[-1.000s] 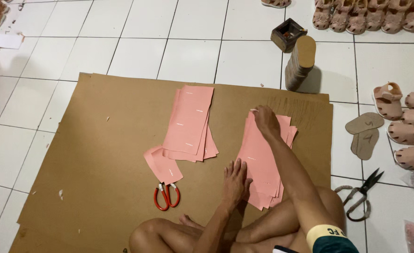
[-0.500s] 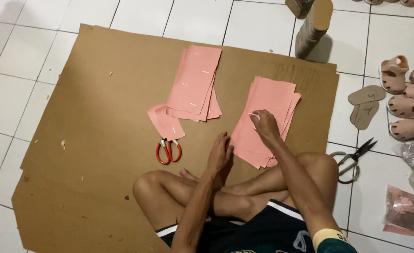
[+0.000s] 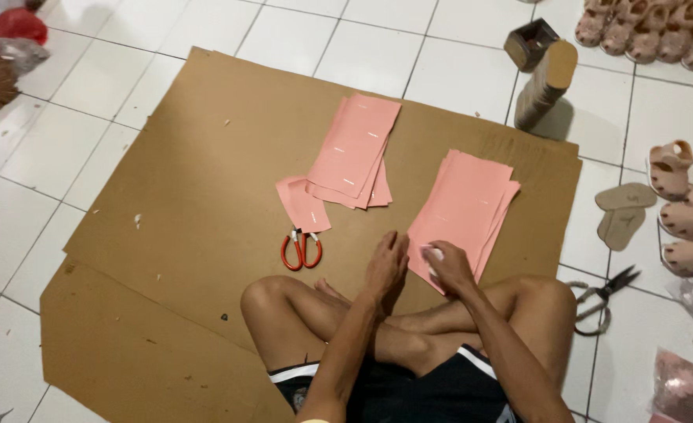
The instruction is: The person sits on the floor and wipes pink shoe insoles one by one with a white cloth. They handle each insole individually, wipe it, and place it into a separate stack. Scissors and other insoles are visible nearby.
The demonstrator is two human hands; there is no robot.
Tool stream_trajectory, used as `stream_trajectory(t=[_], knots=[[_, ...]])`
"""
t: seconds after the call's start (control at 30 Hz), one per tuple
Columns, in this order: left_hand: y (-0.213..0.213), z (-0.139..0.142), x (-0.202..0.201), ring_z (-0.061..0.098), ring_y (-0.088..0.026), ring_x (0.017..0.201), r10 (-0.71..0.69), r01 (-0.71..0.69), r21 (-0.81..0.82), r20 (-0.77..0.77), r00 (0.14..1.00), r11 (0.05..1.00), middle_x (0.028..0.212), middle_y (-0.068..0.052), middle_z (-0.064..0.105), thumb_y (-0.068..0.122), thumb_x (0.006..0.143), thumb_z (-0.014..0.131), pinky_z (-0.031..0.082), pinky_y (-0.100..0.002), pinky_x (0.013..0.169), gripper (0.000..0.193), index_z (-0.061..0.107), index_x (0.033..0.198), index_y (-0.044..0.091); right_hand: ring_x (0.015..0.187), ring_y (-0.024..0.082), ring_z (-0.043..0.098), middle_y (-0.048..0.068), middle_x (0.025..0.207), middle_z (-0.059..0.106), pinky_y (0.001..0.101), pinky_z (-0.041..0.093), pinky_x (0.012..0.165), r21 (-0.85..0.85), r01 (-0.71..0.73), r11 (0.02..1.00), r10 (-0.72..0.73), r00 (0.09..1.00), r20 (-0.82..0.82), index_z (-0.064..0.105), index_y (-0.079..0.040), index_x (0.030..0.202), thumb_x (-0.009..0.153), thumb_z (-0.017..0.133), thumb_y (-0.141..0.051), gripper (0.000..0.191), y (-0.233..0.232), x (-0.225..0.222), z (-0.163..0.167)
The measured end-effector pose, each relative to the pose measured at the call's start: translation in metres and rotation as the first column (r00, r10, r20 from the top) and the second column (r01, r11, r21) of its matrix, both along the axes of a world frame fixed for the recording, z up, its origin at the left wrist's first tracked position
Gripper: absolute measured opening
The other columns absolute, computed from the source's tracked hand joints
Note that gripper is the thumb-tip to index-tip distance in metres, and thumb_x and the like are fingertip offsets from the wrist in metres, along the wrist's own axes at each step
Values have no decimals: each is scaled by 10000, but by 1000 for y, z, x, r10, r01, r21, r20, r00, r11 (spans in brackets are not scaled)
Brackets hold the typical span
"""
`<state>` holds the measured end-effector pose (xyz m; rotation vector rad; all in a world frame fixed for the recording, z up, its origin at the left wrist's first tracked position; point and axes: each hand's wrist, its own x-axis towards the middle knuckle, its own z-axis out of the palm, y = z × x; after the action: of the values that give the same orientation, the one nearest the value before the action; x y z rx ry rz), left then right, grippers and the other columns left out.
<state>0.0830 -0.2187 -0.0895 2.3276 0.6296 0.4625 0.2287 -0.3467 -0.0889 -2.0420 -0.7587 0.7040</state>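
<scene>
Bare arms and legs; black shorts (image 3: 432,388) with a white-trimmed hem.

A stack of pink sheets (image 3: 465,205) lies flat on the brown cardboard, long and rectangular, its layers slightly fanned at the far right edge. Its near corner is lifted under the right hand (image 3: 448,266).

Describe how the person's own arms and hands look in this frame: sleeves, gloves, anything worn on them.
Both arms are bare from the bottom edge of the frame down to the fingers, with no sleeves showing. The left hand and the right hand wear no gloves, and no rings, watch or bands show on them or the wrists. The arms look lean. Fingernail detail is too small to tell.
</scene>
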Motion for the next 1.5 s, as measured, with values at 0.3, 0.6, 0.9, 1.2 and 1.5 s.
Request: stream_trajectory(t=[0.3, 0.6, 0.9, 1.2, 1.5], knots=[[-30, 8, -1, 409, -450, 1427, -115, 155, 358, -131, 985, 921, 1491, -318, 468, 67, 899, 545, 315, -501, 1223, 544, 474, 1398, -140, 845, 168, 691, 45, 1003, 724, 375, 575, 696, 236, 388, 891, -392, 919, -31, 713, -45, 1206, 943, 723, -250, 334, -49, 54, 29], [-63, 2, 22, 289, -496, 1450, -255, 285, 156, -190, 948, 946, 1578, -267, 344, 243, 944, 620, 231, -599, 1178, 592, 459, 1483, 56, 924, 363, 716, 183, 991, 742, 433, 575, 834, 63, -45, 997, 6, 857, 515, 757, -11, 1009, 844, 711, -41, 173, -58, 66, 21], [-59, -14, 21, 271, -444, 1517, -201, 202, 57, -37, 979, 978, 1632, -288, 284, 335, 897, 692, 210, -513, 1246, 869, 295, 1546, -85, 867, 360, 712, 186, 950, 718, 443, 567, 815, -103, -246, 964, 266, 880, 394, 757, -28, 1012, 852, 752, -175, 217, -59, 61, 31], [-54, -11, 19, 270, -429, 1530, -226, 232, 52, -100, 969, 971, 1647, -284, 275, 359, 926, 689, 216, -490, 1263, 874, 281, 1551, -95, 933, 371, 690, 141, 969, 719, 447, 571, 811, -126, -494, 860, 472, 677, 565, 753, -45, 925, 801, 670, -9, 154, -31, 36, 20], [-52, -22, 25, 255, -427, 1530, -231, 245, 101, -134, 964, 964, 1647, -280, 265, 399, 936, 682, 206, -500, 1249, 885, 283, 1546, -103, 882, 350, 711, 165, 942, 735, 454, 572, 791, -133, -328, 935, 348, 786, 511, 766, -31, 935, 828, 705, -55, 126, -20, 60, 22]])
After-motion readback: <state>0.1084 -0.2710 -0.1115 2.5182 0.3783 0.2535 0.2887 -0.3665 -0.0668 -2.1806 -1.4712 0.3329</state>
